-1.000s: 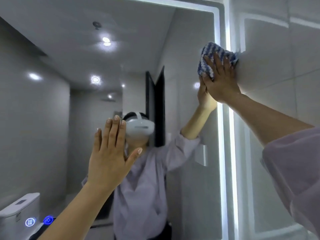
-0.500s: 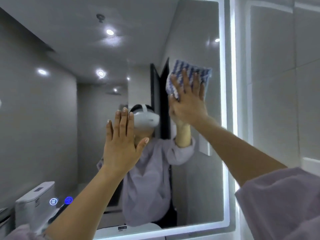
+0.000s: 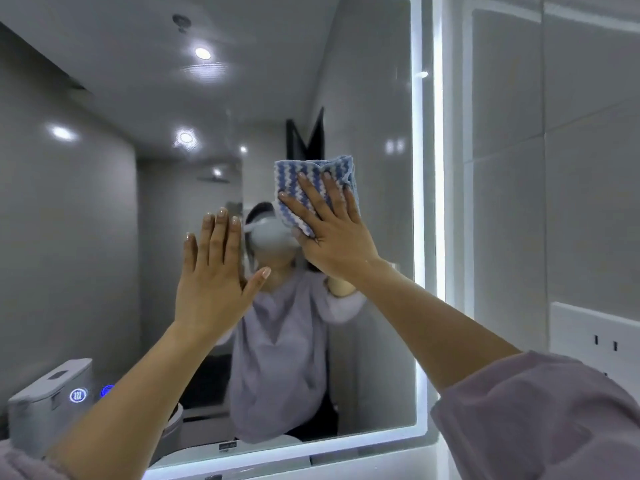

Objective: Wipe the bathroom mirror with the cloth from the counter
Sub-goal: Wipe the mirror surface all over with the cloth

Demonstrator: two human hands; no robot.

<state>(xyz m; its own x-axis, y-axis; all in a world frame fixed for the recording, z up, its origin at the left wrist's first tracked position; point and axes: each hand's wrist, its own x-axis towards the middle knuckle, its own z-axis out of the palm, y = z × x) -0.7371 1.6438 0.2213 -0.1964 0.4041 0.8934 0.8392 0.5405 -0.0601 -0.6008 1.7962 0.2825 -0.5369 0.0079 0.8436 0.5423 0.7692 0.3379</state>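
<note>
A large wall mirror (image 3: 104, 237) with a lit white border fills the view. My right hand (image 3: 332, 233) presses a blue-and-white wavy-striped cloth (image 3: 304, 181) flat against the glass near the mirror's middle, fingers spread over it. My left hand (image 3: 214, 275) is raised to the left of it, palm toward the glass, fingers straight and empty; whether it touches the mirror I cannot tell. The mirror reflects a person in a lilac shirt wearing a white headset.
A grey tiled wall (image 3: 571, 168) runs right of the mirror, with a white socket plate (image 3: 602, 341) low on it. A toilet with glowing blue buttons (image 3: 78, 395) shows as a reflection at lower left. The glowing bottom edge (image 3: 311, 448) of the mirror lies below my arms.
My right hand has swept the cloth down and to the left, from the mirror's upper right edge to its middle. My left hand stayed raised in about the same pose.
</note>
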